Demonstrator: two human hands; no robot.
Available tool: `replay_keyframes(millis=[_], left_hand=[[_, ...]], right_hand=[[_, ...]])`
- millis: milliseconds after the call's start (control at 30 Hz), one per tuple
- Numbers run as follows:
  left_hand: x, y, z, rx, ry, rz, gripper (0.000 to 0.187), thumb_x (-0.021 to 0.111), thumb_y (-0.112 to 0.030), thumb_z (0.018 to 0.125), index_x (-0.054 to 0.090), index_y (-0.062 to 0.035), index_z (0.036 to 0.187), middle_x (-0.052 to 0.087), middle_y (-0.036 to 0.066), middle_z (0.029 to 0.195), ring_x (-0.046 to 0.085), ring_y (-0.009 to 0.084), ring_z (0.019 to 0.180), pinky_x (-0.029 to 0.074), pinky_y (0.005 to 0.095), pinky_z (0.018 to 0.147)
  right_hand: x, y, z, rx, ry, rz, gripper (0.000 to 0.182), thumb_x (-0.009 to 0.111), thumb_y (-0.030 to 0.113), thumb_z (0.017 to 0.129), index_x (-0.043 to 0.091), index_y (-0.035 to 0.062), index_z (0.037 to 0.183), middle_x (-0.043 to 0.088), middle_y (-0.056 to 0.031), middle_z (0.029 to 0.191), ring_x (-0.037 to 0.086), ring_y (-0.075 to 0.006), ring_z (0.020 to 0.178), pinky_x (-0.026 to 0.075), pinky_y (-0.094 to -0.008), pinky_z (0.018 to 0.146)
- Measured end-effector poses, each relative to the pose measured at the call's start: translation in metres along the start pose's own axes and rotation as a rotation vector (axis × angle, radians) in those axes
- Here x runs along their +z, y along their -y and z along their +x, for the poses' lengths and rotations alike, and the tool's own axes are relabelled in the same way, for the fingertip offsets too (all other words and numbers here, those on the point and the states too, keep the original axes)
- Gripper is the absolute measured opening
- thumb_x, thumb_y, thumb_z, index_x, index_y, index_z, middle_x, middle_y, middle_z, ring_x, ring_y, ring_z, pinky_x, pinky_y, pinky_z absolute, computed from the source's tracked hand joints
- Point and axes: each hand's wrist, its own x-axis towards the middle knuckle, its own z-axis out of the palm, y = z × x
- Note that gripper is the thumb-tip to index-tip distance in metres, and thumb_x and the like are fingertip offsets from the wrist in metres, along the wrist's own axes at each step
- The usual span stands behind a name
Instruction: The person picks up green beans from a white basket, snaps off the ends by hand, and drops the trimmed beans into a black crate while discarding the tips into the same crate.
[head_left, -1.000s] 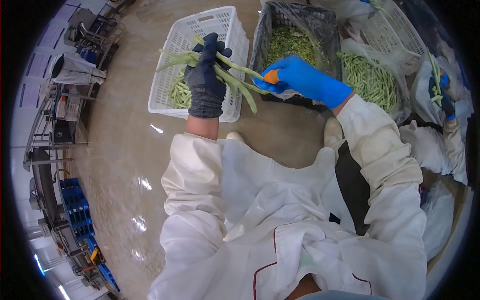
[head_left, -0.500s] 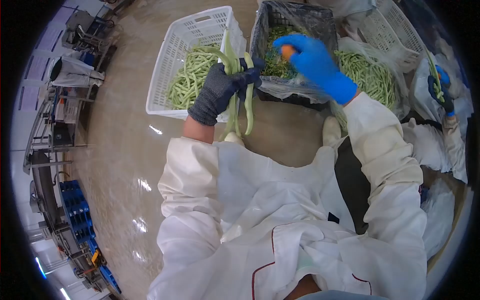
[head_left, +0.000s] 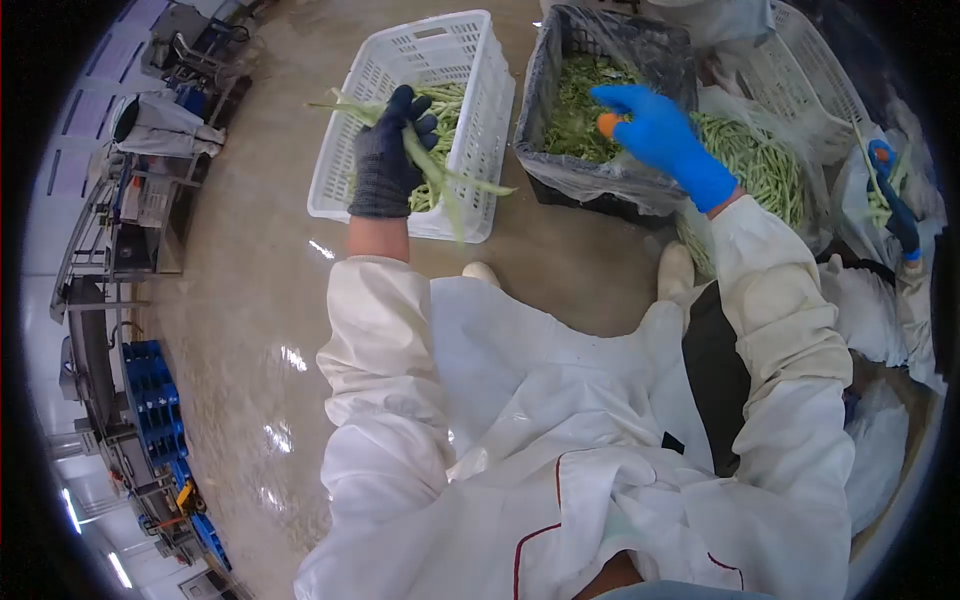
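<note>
My left hand (head_left: pixel 385 160), in a dark grey knitted glove, is over the white crate (head_left: pixel 334 160). Its fingers are curled loosely around a few long green beans (head_left: pixel 440 172), which stick out on both sides and are partly blurred. More green beans (head_left: pixel 440 105) lie in the crate below. My right hand (head_left: pixel 660 140) wears a blue glove and hovers above the black lined crate (head_left: pixel 545 110) of green trimmings (head_left: pixel 585 95). Its forefinger stretches out, apart from the thumb. A small orange piece (head_left: pixel 608 124) sits at the thumb tip, seemingly worn there; no bean is in this hand.
Right of the black crate, a plastic-lined container holds many green beans (head_left: pixel 750 165). A co-worker's gloved hand (head_left: pixel 897 215) is by some beans at the far right. Another white crate (head_left: pixel 815 75) stands behind. Metal equipment and blue pallets (head_left: pixel 152 400) line the left side.
My left hand has moved left over the white crate, and its beans have swung from upright to spread sideways. My right hand keeps much the same pose over the black crate.
</note>
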Motion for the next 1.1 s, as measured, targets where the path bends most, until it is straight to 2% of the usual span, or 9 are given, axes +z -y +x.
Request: replay_keyframes(millis=[200,367,467,500,633,733,900,1000,1100], left_hand=[[0.038,0.024,-0.008,0.020,0.360,-0.156,0.041,0.060,-0.028,0.092,0.055,-0.0089,0.127,0.065,0.010,0.112,0.062,0.0131,0.079,0.054,0.0296,0.067],[0.058,0.023,-0.023,0.056,0.270,-0.174,0.038,0.054,-0.020,0.095,0.052,-0.0053,0.130,0.057,0.014,0.124,0.061,0.0200,0.105,0.054,0.0309,0.086],[0.048,0.020,-0.016,0.310,0.079,-0.179,0.039,0.054,-0.019,0.095,0.051,-0.0021,0.130,0.055,0.015,0.124,0.058,0.0225,0.112,0.052,0.0341,0.091],[0.043,0.019,-0.015,0.406,0.042,-0.174,0.036,0.057,-0.016,0.093,0.055,-0.0001,0.126,0.060,0.013,0.115,0.064,0.0209,0.099,0.055,0.0309,0.080],[0.043,0.018,-0.025,0.161,0.010,0.048,0.030,0.068,-0.015,0.086,0.064,-0.0031,0.113,0.066,0.008,0.093,0.064,0.0170,0.065,0.052,0.0281,0.055],[0.066,0.030,-0.043,-0.042,0.203,0.102,0.027,0.069,-0.014,0.083,0.067,-0.0039,0.108,0.068,0.006,0.082,0.060,0.0127,0.059,0.047,0.0245,0.051],[0.081,0.032,-0.059,0.071,0.304,0.327,0.018,0.066,-0.010,0.084,0.070,-0.0014,0.099,0.069,0.005,0.083,0.055,0.0072,0.056,0.042,0.0221,0.048],[0.077,0.031,-0.055,0.024,0.362,0.411,0.018,0.067,-0.010,0.083,0.070,-0.0018,0.099,0.069,0.006,0.077,0.055,0.0102,0.048,0.042,0.0237,0.043],[0.079,0.032,-0.060,-0.081,0.395,0.548,0.017,0.068,-0.010,0.083,0.070,-0.0016,0.098,0.069,0.007,0.073,0.054,0.0119,0.043,0.042,0.0251,0.040]], right_hand=[[0.038,0.036,-0.004,-0.047,0.346,0.531,0.039,0.062,0.016,0.084,0.063,0.0039,0.121,0.070,-0.0133,0.101,0.065,-0.0173,0.092,0.051,-0.0328,0.086],[0.035,0.059,-0.012,0.096,0.645,0.517,0.034,0.062,0.020,0.089,0.064,0.0019,0.118,0.069,-0.0115,0.096,0.065,-0.0144,0.085,0.053,-0.0299,0.076],[0.037,0.047,-0.017,0.166,0.607,0.631,0.031,0.061,0.018,0.089,0.066,0.0022,0.116,0.069,-0.0099,0.091,0.065,-0.0134,0.078,0.053,-0.0284,0.071],[0.035,0.047,-0.017,0.202,0.565,0.682,0.030,0.061,0.017,0.089,0.066,0.0024,0.115,0.070,-0.0094,0.089,0.065,-0.0132,0.076,0.053,-0.0281,0.069],[0.024,0.048,-0.017,0.250,0.465,0.642,0.026,0.062,0.015,0.089,0.068,0.0022,0.110,0.070,-0.0083,0.087,0.065,-0.0142,0.070,0.053,-0.0283,0.067],[0.028,0.046,-0.019,0.223,0.422,0.648,0.025,0.062,0.015,0.088,0.069,0.0017,0.108,0.070,-0.0088,0.087,0.065,-0.0140,0.070,0.053,-0.0285,0.066],[0.021,0.063,-0.022,0.090,0.452,0.325,0.024,0.063,0.015,0.086,0.069,0.0044,0.107,0.070,-0.0123,0.086,0.066,-0.0164,0.070,0.052,-0.0310,0.068],[0.021,0.052,-0.017,-0.052,0.135,0.205,0.029,0.063,0.015,0.085,0.067,0.0081,0.113,0.068,-0.0137,0.091,0.067,-0.0220,0.076,0.052,-0.0340,0.072],[0.009,0.049,-0.010,-0.154,-0.025,0.212,0.036,0.060,0.011,0.087,0.060,0.0080,0.123,0.065,-0.0107,0.110,0.062,-0.0191,0.094,0.049,-0.0325,0.083]])
